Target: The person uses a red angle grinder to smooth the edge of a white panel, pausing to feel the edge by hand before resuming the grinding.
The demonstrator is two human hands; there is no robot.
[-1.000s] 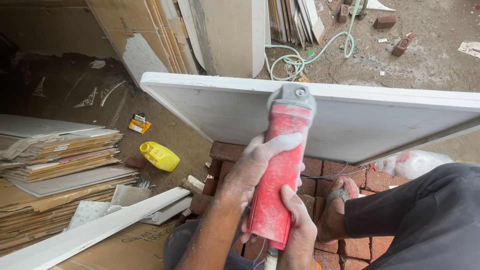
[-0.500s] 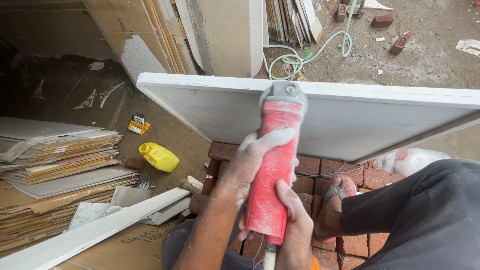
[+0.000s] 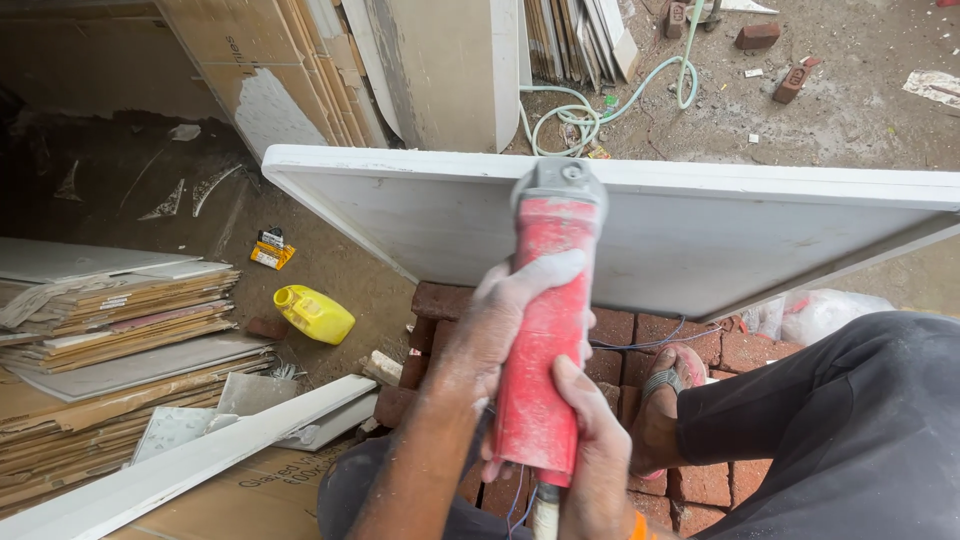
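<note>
A red angle grinder [image 3: 545, 330] with a grey metal head points away from me, its head at the near side of a large white tile slab [image 3: 700, 235]. My left hand [image 3: 500, 325] wraps the middle of the red body. Lower down, my right hand [image 3: 590, 450] grips the rear end, by the cable. Both hands are dusted white. The slab lies tilted over a stack of red bricks [image 3: 625, 345]. The cutting disc is hidden behind the grinder's head.
A yellow plastic jug [image 3: 313, 313] lies on the dirt floor at left. Stacked flat cartons and tiles [image 3: 110, 330] fill the left side. Tiles lean against a wall [image 3: 440, 70] at the top. A green hose [image 3: 600, 100] coils beyond the slab. My sandalled foot [image 3: 665, 400] rests on the bricks.
The grinder and both hands have stayed on the slab's near side with only a slight shift of the view. The grip is unchanged.
</note>
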